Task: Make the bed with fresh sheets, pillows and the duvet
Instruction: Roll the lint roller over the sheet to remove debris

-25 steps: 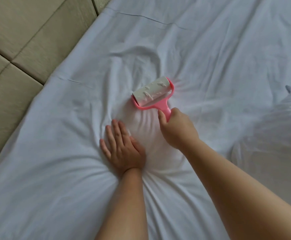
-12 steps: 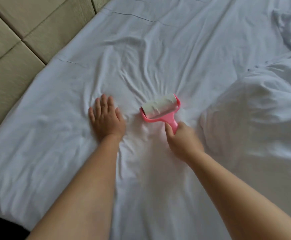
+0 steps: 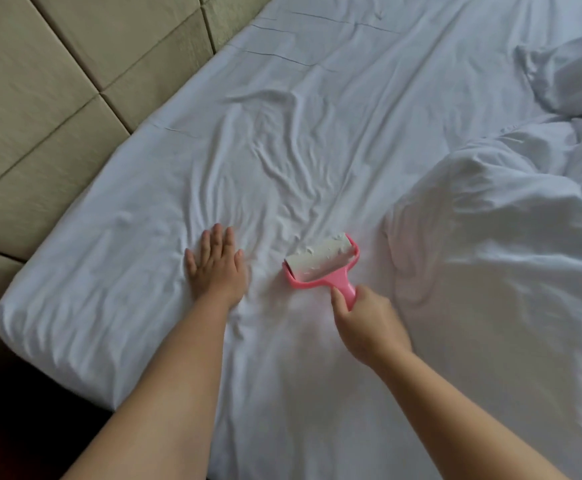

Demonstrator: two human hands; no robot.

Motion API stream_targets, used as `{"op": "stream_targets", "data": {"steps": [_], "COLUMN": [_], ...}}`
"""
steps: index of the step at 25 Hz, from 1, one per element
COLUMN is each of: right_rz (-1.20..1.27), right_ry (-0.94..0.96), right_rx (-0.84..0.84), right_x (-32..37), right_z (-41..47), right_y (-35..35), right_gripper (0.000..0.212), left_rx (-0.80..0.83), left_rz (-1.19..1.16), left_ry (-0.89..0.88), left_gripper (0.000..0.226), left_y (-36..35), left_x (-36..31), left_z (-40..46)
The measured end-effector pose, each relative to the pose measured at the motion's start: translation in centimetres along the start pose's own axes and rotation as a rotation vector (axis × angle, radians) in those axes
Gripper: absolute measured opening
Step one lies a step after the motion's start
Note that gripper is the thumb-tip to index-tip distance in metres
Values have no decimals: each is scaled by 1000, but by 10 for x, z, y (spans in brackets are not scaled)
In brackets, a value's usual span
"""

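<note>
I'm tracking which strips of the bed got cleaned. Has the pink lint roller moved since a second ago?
Yes. The pink plastic lint roller has travelled away from the beige padded headboard, down the white bed sheet toward the person, gripped by the right hand.

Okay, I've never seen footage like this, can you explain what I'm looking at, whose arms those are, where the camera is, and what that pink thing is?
There is no machine here. The camera is worn on a person's head and looks forward and down, so the two bare arms are that person's own. They lean over a bed covered with a wrinkled white sheet. The left hand lies flat on the sheet, fingers spread. The right hand grips the handle of a pink lint roller, whose white roll rests on the sheet with bits of fluff stuck to it. To the right is a bunched white duvet. Along the left runs a beige padded headboard.
</note>
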State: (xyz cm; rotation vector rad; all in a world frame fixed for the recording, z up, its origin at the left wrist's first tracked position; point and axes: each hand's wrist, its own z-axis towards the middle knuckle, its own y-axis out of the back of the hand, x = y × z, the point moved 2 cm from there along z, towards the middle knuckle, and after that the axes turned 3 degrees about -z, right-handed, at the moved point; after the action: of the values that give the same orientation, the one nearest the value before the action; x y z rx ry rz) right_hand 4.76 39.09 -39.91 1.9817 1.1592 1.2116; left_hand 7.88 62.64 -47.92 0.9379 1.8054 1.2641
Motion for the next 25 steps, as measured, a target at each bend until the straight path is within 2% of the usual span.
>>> {"op": "stream_targets", "data": {"steps": [3, 8, 12, 15, 19, 25], "right_rz": [5, -11, -8, 7, 23, 7], "right_ry": [-21, 40, 81, 89, 118, 124], "right_rx": [2, -13, -24, -20, -8, 39], "right_x": [9, 59, 99, 126, 156, 128], "right_z": [18, 82, 136, 169, 202, 170], "right_y": [-13, -20, -24, -28, -28, -13], "right_gripper": [38, 40, 40, 36, 41, 42], "left_rx": [-126, -164, -217, -176, -142, -21], "left_rz": [-10, -23, 15, 15, 18, 48], "left_ry": [78, 154, 141, 175, 178, 145], "left_gripper": [55, 57, 70, 57, 58, 56], "left_y": [-6, -3, -1, 1, 10, 27], "left_x": [9, 12, 21, 18, 15, 16], "left_z": [-1, 44, 90, 112, 129, 127]}}
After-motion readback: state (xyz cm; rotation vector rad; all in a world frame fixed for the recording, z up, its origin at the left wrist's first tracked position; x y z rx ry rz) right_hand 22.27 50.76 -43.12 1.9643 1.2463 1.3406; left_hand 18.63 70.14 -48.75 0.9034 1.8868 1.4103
